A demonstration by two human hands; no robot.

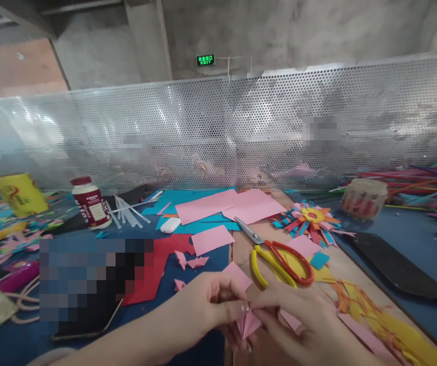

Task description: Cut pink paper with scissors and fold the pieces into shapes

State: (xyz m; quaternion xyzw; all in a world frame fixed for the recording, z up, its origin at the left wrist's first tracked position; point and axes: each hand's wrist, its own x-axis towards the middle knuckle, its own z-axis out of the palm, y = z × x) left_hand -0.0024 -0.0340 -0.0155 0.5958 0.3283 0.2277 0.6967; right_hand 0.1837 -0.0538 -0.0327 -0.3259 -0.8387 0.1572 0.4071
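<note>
Fingers first: we've got our left hand (199, 305) and our right hand (298, 325) meeting low in the view, at about six o'clock, both pinched shut on a small folded piece of pink paper (248, 323) whose pleated tip points down between them. The left thumb and forefinger clamp its upper edge, the right fingertips close on it from the three o'clock side, so both hands are together on the one piece. It's held just above the bare wooden board (241, 244), not resting on it as far as we can tell. We'd judge we're mid-fold, pressing or tightening a crease in a small pleated petal. Just beyond the hands, at twelve o'clock from them, lies a loose pink square of paper (237, 274), and at about one o'clock the scissors with red and yellow handles (279, 256) lie apart from both hands, blades pointing away toward the larger pink sheets (229, 206) on turquoise paper. Further out at one o'clock sits a finished multicoloured paper flower (312, 218) with a yellow centre. Off at ten o'clock stand a white bottle with a red cap (90, 202) and a yellow paper cup (22, 194). Next move, in our judgement, calls for a firm, even pinch along the fold while the other hand keeps the pleats from springing open; thin paper like this will slip or tear if pulled unevenly.
</note>
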